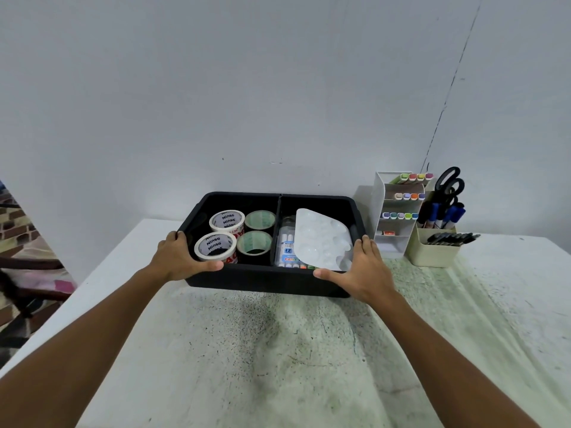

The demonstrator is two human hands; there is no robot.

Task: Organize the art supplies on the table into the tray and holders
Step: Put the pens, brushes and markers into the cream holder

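Note:
A black two-compartment tray point(265, 281) stands in the middle of the table. Its left half holds two white tape rolls point(215, 245) and two green-cored rolls point(255, 244). Its right half holds a white paint palette point(321, 239) lying over a paint set box point(287, 247). My left hand point(182, 257) grips the tray's near left corner, thumb on the front rim. My right hand point(358, 270) grips the near right corner the same way. A white tiered holder point(395, 239) with coloured markers and a beige cup point(432, 251) with scissors, markers and pens stand to the right.
The table top point(278, 350) is pale, stained green and speckled black, and meets a plain wall behind the tray. Its left edge runs diagonally; beyond it lie a patterned floor and dark furniture point(24, 273).

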